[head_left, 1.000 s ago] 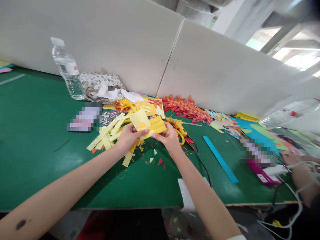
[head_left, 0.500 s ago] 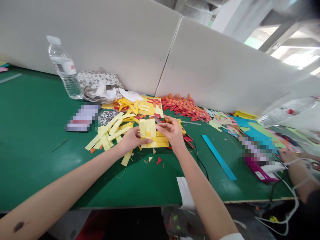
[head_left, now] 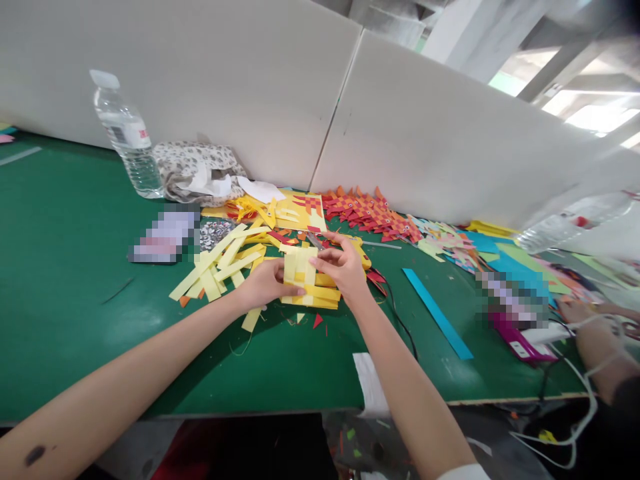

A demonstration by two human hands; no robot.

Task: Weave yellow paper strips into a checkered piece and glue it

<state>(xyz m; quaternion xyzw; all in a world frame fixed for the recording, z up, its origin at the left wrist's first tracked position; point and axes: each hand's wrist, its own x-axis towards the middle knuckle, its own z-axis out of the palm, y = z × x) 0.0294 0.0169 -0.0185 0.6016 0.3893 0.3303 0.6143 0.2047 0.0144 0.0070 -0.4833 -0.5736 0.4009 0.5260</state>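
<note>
Pale and deeper yellow paper strips cross over and under each other in a woven paper piece (head_left: 313,293), held a little above the table between both hands. My left hand (head_left: 264,285) pinches its left side, thumb lying across the front. At the upper right, my right hand (head_left: 343,263) has its thumb and finger closed on a pale strip of the weave. Loose pale yellow paper strips (head_left: 213,270) lie in a heap left of my left hand. Just behind the weave are scissors (head_left: 315,241), partly hidden, and a yellow tool (head_left: 367,257) with a dark cord.
Red and orange checked paper fish (head_left: 370,215) are piled against the partition (head_left: 425,127). A water bottle (head_left: 127,137) and a blurred phone (head_left: 167,233) stand left. A blue strip (head_left: 437,313) lies right, near a magenta tool (head_left: 520,340) and another person's hand (head_left: 575,312).
The woven piece has come slightly lower and tilted, so gaps between its lower yellow strips show. My right fingers have shifted onto the pale strip. My left hand keeps its hold.
</note>
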